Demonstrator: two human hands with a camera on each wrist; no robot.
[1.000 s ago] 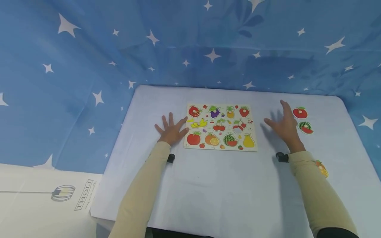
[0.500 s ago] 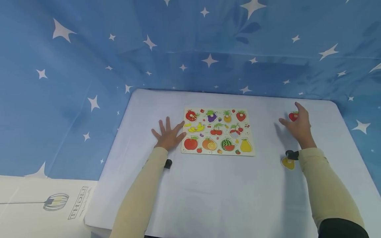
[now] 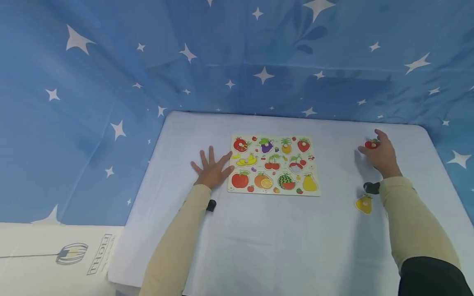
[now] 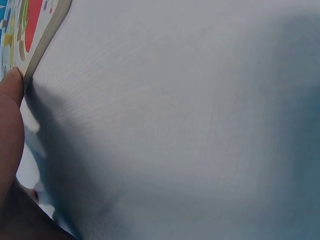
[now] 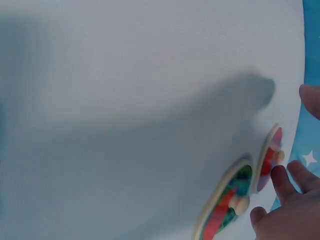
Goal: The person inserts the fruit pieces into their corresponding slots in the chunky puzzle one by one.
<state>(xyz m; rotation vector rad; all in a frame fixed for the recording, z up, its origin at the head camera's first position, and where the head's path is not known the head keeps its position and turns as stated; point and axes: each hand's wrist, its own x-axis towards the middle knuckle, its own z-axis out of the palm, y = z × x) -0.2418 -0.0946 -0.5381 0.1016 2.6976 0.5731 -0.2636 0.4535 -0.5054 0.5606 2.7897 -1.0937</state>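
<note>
My left hand [image 3: 212, 172] lies with spread fingers at the left edge of a fruit-picture puzzle board [image 3: 284, 167]. Its thumb and forefinger touch that edge; a fingertip meets the board [image 4: 46, 30] in the left wrist view. My right hand [image 3: 383, 158] reaches over a red fruit puzzle piece [image 3: 371, 144] at the far right. In the right wrist view, a finger is at the wooden knob of the red piece [image 5: 270, 162], while the thumb stays apart. Nearer lies a watermelon piece [image 5: 225, 202] with a knob, hidden by the hand in the head view.
A yellow pear-shaped piece [image 3: 364, 204] lies by the right wrist. The white table [image 3: 259, 238] meets a blue star-patterned cloth [image 3: 222, 53] at its back edge. A cardboard box [image 3: 37, 255] stands at the lower left.
My right hand has moved right, over to the red piece, covering the watermelon piece. The pear piece has come into sight from behind the sleeve; the orange piece is now hidden. The left hand stays put.
</note>
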